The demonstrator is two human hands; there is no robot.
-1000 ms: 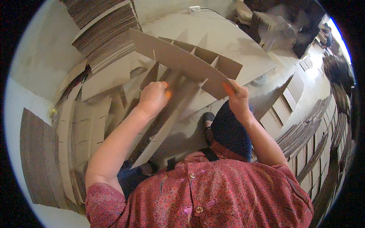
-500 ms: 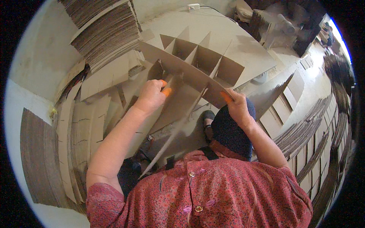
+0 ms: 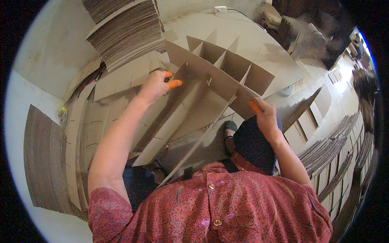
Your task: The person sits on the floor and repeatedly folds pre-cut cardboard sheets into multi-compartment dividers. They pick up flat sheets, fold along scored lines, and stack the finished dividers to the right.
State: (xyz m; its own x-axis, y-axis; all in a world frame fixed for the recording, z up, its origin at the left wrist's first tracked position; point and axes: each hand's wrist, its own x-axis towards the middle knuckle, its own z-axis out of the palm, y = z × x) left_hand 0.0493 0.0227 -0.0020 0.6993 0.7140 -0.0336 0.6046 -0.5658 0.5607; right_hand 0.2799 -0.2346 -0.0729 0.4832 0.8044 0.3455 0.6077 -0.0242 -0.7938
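A brown cardboard divider grid (image 3: 202, 69) of crossing slotted strips stands before me, its far cells upright over a large flat board. My right hand (image 3: 267, 119) pinches the right end of its long near strip, with an orange cover on a fingertip. Beside the grid's left part is my left hand (image 3: 156, 87); its orange-covered thumb and finger are spread, with nothing visible between them. Long cross strips (image 3: 198, 141) run from the near side of the grid down toward my lap. Where they slot into the long strip is only partly visible.
Tall stacks of cardboard sheets (image 3: 125, 36) rise at the back left, with another stack (image 3: 44, 162) against the left wall. A large pale board (image 3: 267, 52) lies behind the grid. More cardboard rows (image 3: 332, 133) fill the right side. A white power socket (image 3: 220, 9) sits at the back.
My left hand has drawn back from the cross strip near it, its fingers now apart. My right hand keeps its grip on the long strip. The whole view has shifted slightly.
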